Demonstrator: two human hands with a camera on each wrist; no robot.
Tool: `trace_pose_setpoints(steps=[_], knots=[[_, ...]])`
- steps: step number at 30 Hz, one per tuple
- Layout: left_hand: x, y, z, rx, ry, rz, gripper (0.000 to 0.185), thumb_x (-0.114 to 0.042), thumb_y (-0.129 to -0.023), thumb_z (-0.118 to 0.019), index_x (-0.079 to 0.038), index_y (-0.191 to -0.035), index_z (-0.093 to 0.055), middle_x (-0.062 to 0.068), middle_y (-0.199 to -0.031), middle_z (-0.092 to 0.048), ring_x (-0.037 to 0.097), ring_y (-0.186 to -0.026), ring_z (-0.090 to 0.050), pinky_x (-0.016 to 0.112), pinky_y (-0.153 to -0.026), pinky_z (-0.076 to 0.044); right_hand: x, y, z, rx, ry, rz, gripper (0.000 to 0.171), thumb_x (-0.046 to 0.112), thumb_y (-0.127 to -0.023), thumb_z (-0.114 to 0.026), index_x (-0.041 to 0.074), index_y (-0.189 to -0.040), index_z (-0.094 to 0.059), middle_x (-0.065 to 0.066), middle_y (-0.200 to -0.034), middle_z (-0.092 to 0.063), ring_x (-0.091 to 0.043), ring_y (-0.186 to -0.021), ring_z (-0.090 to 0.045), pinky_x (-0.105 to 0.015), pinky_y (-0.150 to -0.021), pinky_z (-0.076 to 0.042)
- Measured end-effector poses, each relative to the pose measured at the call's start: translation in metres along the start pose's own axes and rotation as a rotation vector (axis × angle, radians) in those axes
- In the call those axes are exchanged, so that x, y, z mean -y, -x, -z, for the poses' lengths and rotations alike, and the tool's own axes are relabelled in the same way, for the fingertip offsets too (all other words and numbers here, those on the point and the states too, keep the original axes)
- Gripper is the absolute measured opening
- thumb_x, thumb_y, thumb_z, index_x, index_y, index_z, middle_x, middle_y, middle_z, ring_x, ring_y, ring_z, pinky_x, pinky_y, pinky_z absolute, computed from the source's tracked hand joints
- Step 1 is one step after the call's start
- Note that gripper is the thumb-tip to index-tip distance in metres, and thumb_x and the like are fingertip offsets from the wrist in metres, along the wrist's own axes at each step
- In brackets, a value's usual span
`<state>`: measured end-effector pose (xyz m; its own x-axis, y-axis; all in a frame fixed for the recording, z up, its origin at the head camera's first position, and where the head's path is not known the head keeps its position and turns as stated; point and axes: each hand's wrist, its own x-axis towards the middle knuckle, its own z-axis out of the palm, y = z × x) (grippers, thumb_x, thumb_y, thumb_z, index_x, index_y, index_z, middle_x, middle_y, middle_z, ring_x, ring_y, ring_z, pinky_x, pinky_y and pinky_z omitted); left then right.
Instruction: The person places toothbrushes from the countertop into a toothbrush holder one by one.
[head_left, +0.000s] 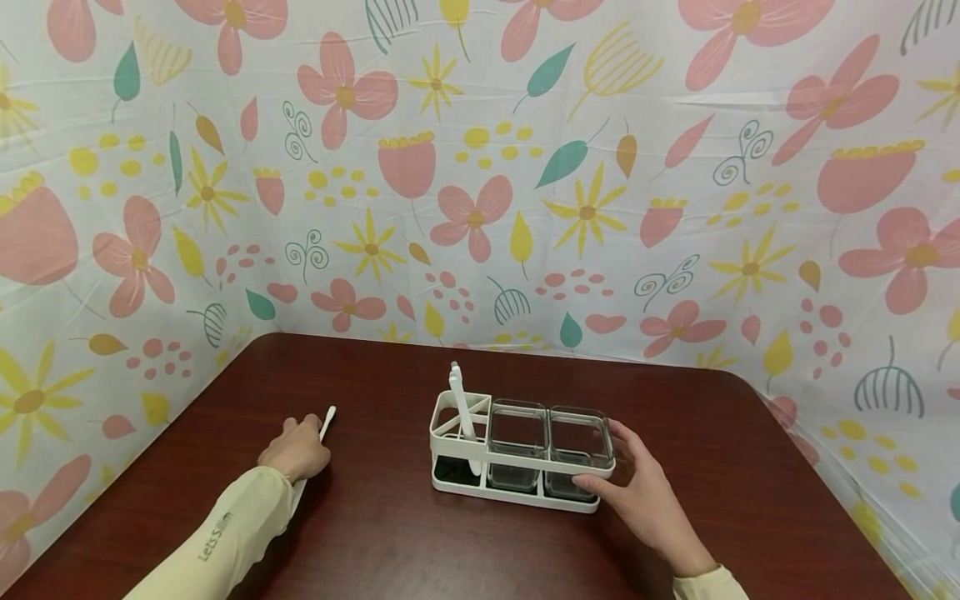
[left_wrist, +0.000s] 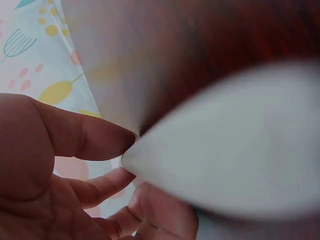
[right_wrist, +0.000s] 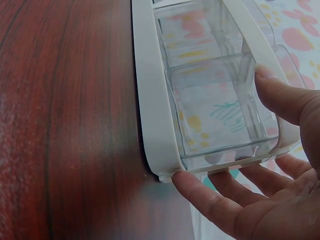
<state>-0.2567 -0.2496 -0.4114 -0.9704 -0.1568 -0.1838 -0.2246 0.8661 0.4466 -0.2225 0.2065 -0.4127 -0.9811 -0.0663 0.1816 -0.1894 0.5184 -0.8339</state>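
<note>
Left hand has its grip pinched round a small white spoon lying on the dark wood worktop, well left of the white condiment rack; the sleeve reads "Let's Slim". Right hand rests on the rack's right end, fingers fairly straight against the end clear jar, thumb on the front rail. A second white spoon stands in the rack's left slot.

On the worktop stands a rack with 2 containers in it, right of its spoon. Another spoon lies left, well apart.
</note>
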Motion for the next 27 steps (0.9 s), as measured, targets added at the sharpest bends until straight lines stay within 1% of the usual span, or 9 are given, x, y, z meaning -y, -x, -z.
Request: trace_pose_setpoints(steps=[5, 8, 11, 14, 16, 18, 21, 24, 27], knots=[[-0.001, 0.0, 0.0, 0.008, 0.005, -0.016, 0.039, -0.002, -0.088, -0.052, 0.008, -0.126, -0.049, 0.02, -0.095, -0.053, 0.031, -0.069, -0.055, 0.043, -0.06, -0.045, 0.001, 0.0, 0.0, 0.01, 0.007, -0.019, 0.094, 0.028, -0.08, -0.084, 0.004, -0.151, -0.027, -0.027, -0.14, -0.05, -0.034, -0.111, -0.06, -0.044, -0.085, -0.051], [-0.002, 0.0, 0.0, 0.018, 0.043, -0.033, 0.035, -0.001, -0.088, -0.051, 0.008, -0.122, -0.049, 0.015, -0.085, -0.055, 0.027, -0.064, -0.055, 0.038, -0.055, -0.044, 0.001, 0.0, 0.0, 0.007, 0.01, -0.017, 0.094, 0.028, -0.08, -0.084, 0.004, -0.151, -0.027, -0.027, -0.139, -0.05, -0.033, -0.111, -0.06, -0.042, -0.084, -0.052], [-0.002, 0.001, 0.0, 0.037, 0.107, -0.045, 0.035, -0.001, -0.09, -0.048, 0.007, -0.123, -0.047, 0.014, -0.079, -0.055, 0.024, -0.056, -0.05, 0.034, -0.048, -0.039, 0.001, 0.0, 0.0, 0.004, 0.015, -0.016, 0.094, 0.028, -0.08, -0.084, 0.004, -0.151, -0.028, -0.026, -0.139, -0.051, -0.032, -0.109, -0.061, -0.039, -0.082, -0.052], [-0.003, 0.002, 0.0, 0.064, 0.187, -0.044, 0.037, -0.002, -0.091, -0.046, 0.007, -0.127, -0.044, 0.015, -0.081, -0.056, 0.024, -0.057, -0.05, 0.032, -0.046, -0.041, 0.001, 0.0, 0.001, 0.006, 0.017, -0.019, 0.094, 0.029, -0.08, -0.084, 0.004, -0.151, -0.027, -0.026, -0.139, -0.05, -0.033, -0.111, -0.06, -0.041, -0.083, -0.052], [-0.005, 0.002, 0.0, 0.075, 0.243, -0.047, 0.037, -0.002, -0.091, -0.045, 0.007, -0.127, -0.043, 0.016, -0.086, -0.056, 0.025, -0.063, -0.054, 0.034, -0.048, -0.046, 0.001, 0.0, 0.001, 0.007, 0.016, -0.021, 0.094, 0.028, -0.08, -0.084, 0.004, -0.151, -0.027, -0.027, -0.139, -0.05, -0.034, -0.111, -0.06, -0.042, -0.084, -0.052], [-0.008, 0.002, -0.001, 0.089, 0.306, -0.046, 0.037, -0.002, -0.092, -0.046, 0.009, -0.127, -0.042, 0.017, -0.092, -0.056, 0.027, -0.072, -0.058, 0.038, -0.053, -0.051, 0.001, 0.0, 0.001, 0.009, 0.014, -0.026, 0.095, 0.029, -0.08, -0.084, 0.004, -0.152, -0.027, -0.027, -0.14, -0.049, -0.034, -0.113, -0.059, -0.044, -0.085, -0.051], [-0.013, 0.003, -0.002, 0.107, 0.402, -0.055, 0.036, -0.002, -0.092, -0.049, 0.01, -0.126, -0.043, 0.019, -0.097, -0.055, 0.029, -0.079, -0.058, 0.043, -0.057, -0.054, 0.001, 0.0, 0.0, 0.01, 0.011, -0.026, 0.095, 0.029, -0.08, -0.084, 0.005, -0.152, -0.027, -0.026, -0.14, -0.05, -0.035, -0.113, -0.059, -0.044, -0.085, -0.051], [-0.018, 0.005, -0.002, 0.129, 0.493, -0.06, 0.038, -0.001, -0.091, -0.05, 0.01, -0.127, -0.043, 0.019, -0.098, -0.054, 0.03, -0.079, -0.056, 0.044, -0.058, -0.054, 0.0, 0.0, 0.0, 0.01, 0.006, -0.024, 0.094, 0.029, -0.081, -0.084, 0.005, -0.151, -0.027, -0.026, -0.139, -0.051, -0.034, -0.113, -0.06, -0.042, -0.084, -0.052], [-0.021, 0.006, -0.003, 0.156, 0.57, -0.062, 0.04, -0.001, -0.091, -0.05, 0.009, -0.129, -0.042, 0.019, -0.095, -0.052, 0.028, -0.075, -0.053, 0.042, -0.057, -0.053, 0.001, 0.0, 0.0, 0.01, 0.0, -0.018, 0.094, 0.028, -0.081, -0.084, 0.004, -0.151, -0.027, -0.026, -0.139, -0.051, -0.035, -0.113, -0.06, -0.04, -0.083, -0.052]])
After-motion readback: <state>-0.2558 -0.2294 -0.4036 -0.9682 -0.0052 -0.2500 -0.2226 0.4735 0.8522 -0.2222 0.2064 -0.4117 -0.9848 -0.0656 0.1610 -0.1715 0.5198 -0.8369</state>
